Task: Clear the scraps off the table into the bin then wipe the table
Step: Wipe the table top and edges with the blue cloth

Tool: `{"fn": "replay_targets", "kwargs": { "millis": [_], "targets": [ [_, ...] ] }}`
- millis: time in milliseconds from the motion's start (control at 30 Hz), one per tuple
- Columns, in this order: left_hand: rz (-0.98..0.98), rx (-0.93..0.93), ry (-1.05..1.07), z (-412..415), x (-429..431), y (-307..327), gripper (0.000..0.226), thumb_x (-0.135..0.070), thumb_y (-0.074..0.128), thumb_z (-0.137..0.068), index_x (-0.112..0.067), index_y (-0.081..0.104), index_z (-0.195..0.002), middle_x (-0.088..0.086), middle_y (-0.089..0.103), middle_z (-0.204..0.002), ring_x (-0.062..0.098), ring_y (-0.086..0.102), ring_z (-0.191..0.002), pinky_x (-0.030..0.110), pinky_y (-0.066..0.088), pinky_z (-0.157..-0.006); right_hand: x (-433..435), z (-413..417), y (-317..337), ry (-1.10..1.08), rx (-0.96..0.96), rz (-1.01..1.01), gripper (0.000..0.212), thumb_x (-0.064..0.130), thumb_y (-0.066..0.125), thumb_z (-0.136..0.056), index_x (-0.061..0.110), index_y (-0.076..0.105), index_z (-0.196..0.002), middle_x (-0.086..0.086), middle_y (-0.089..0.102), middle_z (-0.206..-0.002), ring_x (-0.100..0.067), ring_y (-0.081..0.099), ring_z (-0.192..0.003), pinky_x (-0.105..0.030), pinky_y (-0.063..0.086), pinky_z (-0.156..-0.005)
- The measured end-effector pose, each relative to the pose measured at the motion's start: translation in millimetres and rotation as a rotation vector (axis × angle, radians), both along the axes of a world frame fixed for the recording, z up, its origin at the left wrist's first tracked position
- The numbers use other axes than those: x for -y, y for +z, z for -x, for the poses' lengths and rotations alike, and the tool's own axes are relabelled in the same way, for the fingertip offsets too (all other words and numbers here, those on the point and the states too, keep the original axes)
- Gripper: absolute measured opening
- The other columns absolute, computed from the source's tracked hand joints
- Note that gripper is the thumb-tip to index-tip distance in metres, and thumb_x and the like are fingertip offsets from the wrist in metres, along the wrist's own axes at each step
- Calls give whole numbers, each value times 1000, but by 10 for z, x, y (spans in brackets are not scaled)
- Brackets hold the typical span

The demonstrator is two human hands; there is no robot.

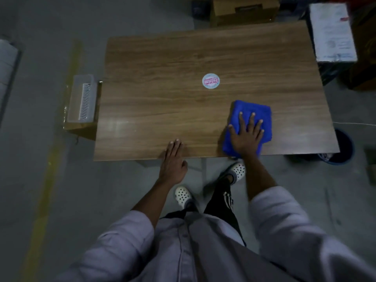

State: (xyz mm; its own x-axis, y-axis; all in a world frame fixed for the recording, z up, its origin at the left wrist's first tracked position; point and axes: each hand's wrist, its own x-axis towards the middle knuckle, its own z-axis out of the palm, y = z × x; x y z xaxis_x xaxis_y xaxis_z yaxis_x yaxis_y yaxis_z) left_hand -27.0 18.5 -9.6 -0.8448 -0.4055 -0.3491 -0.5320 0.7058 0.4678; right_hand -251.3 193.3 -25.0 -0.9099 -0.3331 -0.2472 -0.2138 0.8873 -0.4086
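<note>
Well, scraps look gone, wiping's underway: right hand (247, 137) splayed flat on folded blue cloth (254, 107), left hand (174, 159) flat on brown wooden table (162, 98).

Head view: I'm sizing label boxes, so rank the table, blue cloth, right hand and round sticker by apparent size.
Largest to smallest:
1. table
2. blue cloth
3. right hand
4. round sticker
The hand lies flat on the cloth, so nearness hardly skews that pair.

The wooden table (162, 102) bears a blue cloth (254, 108) under the right hand (245, 139) fingers (251, 121) and a round sticker (211, 81) beyond them.
</note>
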Motion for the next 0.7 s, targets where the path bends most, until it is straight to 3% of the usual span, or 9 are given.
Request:
{"fn": "replay_targets", "kwargs": {
  "millis": [67, 167, 233, 300, 367, 433, 567, 633, 700],
  "targets": [
    [23, -1, 25, 54, -50, 1, 63, -18, 40, -102, -11, 18, -161, 3, 2, -170, 23, -4, -157, 43, 4, -126, 396, -516, -73, -29, -31, 27, 73, 67, 34, -96, 37, 20, -161, -5, 5, -172, -39, -2, -157, -61, 0, -124],
    [83, 7, 33, 31, -126, -43, 71, -33, 14, -95, -6, 16, -160, 9, 4, -169, 28, -1, -157, 49, 7, -126, 669, -1166, -164, 363, -75, 43, 66, 63, 36, -99, 38, 28, -159, -2, 13, -171, -37, 4, -157, -57, 2, -124],
    [130, -9, 68, -37, -106, -110, 73, -38, 8, -95, -5, 16, -160, 10, 7, -169, 28, 2, -157, 50, 9, -126, 509, -1106, -164, 604, -123, 62, 64, 64, 35, -99, 40, 30, -158, 1, 17, -170, -33, 8, -158, -57, 15, -124],
    [165, -51, 72, -99, -49, -148, 67, -36, 14, -99, -8, 25, -159, 8, 16, -168, 28, 10, -156, 52, 14, -125, 260, -746, -164, 713, -209, 48, 65, 68, 36, -99, 42, 30, -158, 4, 18, -170, -29, 10, -158, -55, 19, -123],
    [176, -66, 49, -138, 16, -162, 65, -38, 16, -100, -12, 28, -159, 5, 18, -168, 27, 11, -156, 52, 14, -125, 14, -345, -109, 594, -164, -28, 67, 72, 31, -97, 47, 21, -159, 8, 10, -171, -26, 3, -158, -55, 15, -125],
    [175, -50, 49, -142, 75, -156, 67, -42, 13, -100, -15, 26, -160, 2, 14, -169, 27, 6, -157, 51, 10, -125, -100, -60, -25, 324, -60, -30, 68, 72, 27, -98, 49, 11, -159, 9, -1, -171, -25, -7, -158, -52, 2, -127],
    [159, -16, 50, 20, 183, -85, 72, -49, 9, -97, -20, 27, -160, 3, 13, -169, 28, 5, -157, 53, 10, -125, 308, -299, 6, -81, 17, 1, 67, 65, 32, -102, 42, 11, -162, 0, -5, -172, -31, -12, -157, -57, -5, -125],
    [156, 1, 21, 153, 227, -13, 74, -52, 6, -94, -25, 24, -161, -1, 10, -170, 27, 2, -157, 53, 7, -124, 518, -617, -48, -12, -16, 0, 68, 65, 31, -101, 41, 14, -162, -1, -2, -172, -33, -9, -157, -56, -6, -124],
    [158, 22, -12, 306, 270, 80, 76, -54, 3, -92, -30, 20, -161, -4, 6, -170, 23, -1, -157, 52, 3, -123, 458, -748, -106, 275, -58, 0, 68, 69, 30, -98, 43, 19, -160, 2, 3, -172, -31, -5, -158, -53, -2, -124]
  ]
}}
